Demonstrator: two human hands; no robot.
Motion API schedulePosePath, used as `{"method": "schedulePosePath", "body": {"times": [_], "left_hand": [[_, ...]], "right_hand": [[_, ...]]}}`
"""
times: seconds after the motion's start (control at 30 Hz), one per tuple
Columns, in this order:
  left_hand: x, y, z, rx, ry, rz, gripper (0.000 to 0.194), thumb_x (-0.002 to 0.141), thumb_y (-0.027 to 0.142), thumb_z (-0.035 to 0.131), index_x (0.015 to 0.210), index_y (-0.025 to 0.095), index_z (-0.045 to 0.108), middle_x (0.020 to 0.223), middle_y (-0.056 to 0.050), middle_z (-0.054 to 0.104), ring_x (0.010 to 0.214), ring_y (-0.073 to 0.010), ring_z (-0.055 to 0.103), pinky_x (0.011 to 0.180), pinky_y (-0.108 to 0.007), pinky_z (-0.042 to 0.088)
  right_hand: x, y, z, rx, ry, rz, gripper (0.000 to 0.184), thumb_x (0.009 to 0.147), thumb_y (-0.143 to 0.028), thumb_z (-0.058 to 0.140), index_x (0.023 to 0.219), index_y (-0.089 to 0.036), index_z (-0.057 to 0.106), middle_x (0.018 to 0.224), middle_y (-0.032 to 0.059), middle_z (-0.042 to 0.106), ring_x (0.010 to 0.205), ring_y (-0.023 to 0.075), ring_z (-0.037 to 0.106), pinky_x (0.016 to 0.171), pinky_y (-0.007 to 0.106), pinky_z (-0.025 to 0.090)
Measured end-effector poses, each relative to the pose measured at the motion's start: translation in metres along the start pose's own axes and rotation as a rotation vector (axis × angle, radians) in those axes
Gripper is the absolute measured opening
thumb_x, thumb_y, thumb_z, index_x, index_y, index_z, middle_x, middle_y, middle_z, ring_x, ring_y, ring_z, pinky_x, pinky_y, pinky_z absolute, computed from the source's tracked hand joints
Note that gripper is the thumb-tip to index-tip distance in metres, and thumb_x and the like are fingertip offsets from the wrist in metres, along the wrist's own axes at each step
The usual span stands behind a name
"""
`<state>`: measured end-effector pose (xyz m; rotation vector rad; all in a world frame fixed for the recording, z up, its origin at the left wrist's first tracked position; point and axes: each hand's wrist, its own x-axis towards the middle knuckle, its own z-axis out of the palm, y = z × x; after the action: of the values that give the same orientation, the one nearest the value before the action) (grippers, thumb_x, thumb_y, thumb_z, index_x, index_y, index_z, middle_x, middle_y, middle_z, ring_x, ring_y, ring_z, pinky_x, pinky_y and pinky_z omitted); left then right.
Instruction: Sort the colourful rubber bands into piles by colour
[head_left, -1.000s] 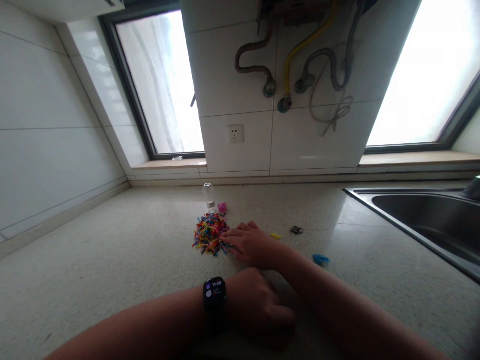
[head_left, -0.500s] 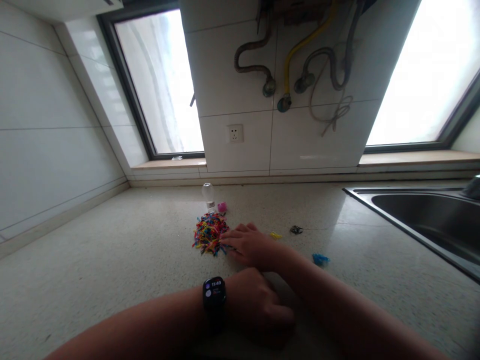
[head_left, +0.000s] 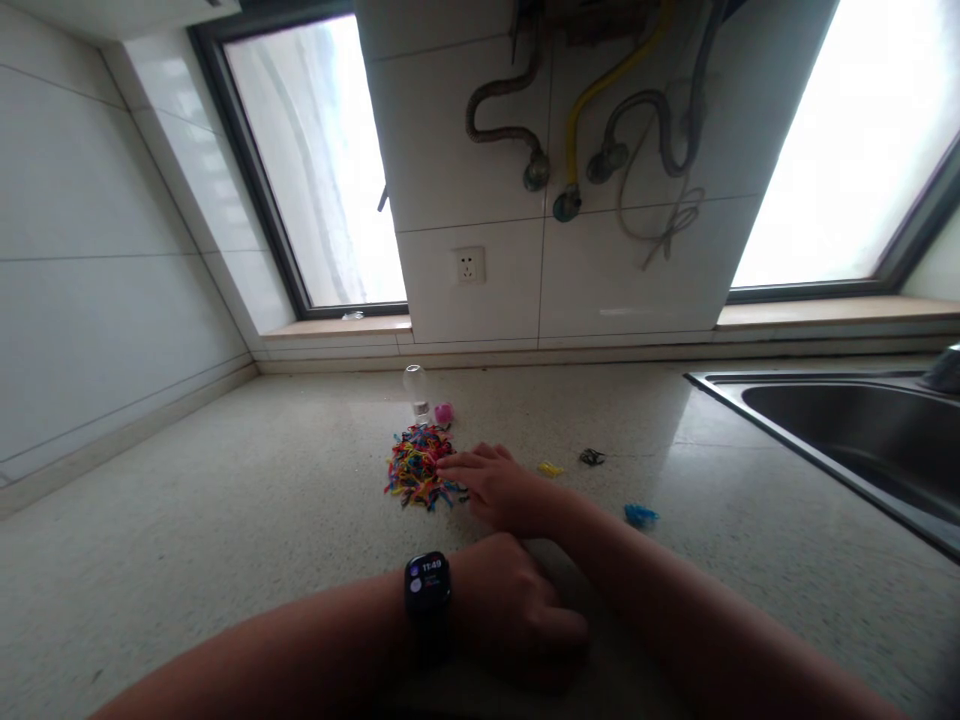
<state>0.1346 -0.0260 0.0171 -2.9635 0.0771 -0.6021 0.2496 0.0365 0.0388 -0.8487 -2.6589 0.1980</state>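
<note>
Multicoloured thin pieces, bent and looped like small rubber bands, are heaped in a loose pile (head_left: 417, 470) on the worktop (head_left: 262, 480), where red, yellow, blue and orange are tangled together. Only a small share is seen apart from it: a yellow cluster (head_left: 550, 468), a black cluster (head_left: 592, 457) and a blue cluster (head_left: 641, 516), each of a single colour and well separated from the next. By far the larger part is left mixed, so an early stage can be judged. The right hand (head_left: 502, 490) is held partly open, palm down, with its fingers reached out to the right edge of the pile; no piece is seen gripped, though whether one is pinched beneath the fingertips cannot be told. The left hand (head_left: 517, 600) is rested nearer the body, curled and dim, and what may be enclosed by it cannot be told (a dark, square-faced watch (head_left: 427, 582) is worn on that wrist). Just behind the pile, a clear, rounded bottle (head_left: 415, 383) is stood beside a small pink object (head_left: 444, 413), smooth and roundish. Pale, speckled stone seems to form the worktop, its surface lightly glossed near the brushed-looking metal sink (head_left: 862, 420).
</note>
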Motion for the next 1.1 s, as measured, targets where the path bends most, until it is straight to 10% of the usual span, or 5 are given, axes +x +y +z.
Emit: {"method": "schedulePosePath", "body": {"times": [0.67, 1.1], "left_hand": [[0.002, 0.001, -0.004, -0.023, -0.013, -0.021, 0.026, 0.091, 0.035, 0.05, 0.07, 0.02, 0.055, 0.053, 0.004, 0.059, 0.05, -0.0121, 0.056, 0.044, -0.029, 0.031], [0.001, 0.005, -0.003, 0.012, 0.02, -0.04, 0.024, 0.089, 0.033, 0.051, 0.069, 0.02, 0.05, 0.054, 0.005, 0.058, 0.05, -0.011, 0.056, 0.045, -0.03, 0.027]], "right_hand": [[-0.003, 0.011, -0.004, 0.052, 0.104, 0.141, 0.049, 0.099, -0.018, 0.039, 0.146, -0.032, 0.045, 0.149, 0.0023, 0.048, 0.124, 0.0228, 0.047, 0.104, 0.044, 0.03], [-0.034, 0.039, -0.039, 0.184, 0.208, 0.21, 0.01, 0.082, -0.017, 0.07, 0.086, -0.022, 0.078, 0.083, 0.0023, 0.075, 0.085, 0.0168, 0.066, 0.085, 0.031, 0.043]]}}
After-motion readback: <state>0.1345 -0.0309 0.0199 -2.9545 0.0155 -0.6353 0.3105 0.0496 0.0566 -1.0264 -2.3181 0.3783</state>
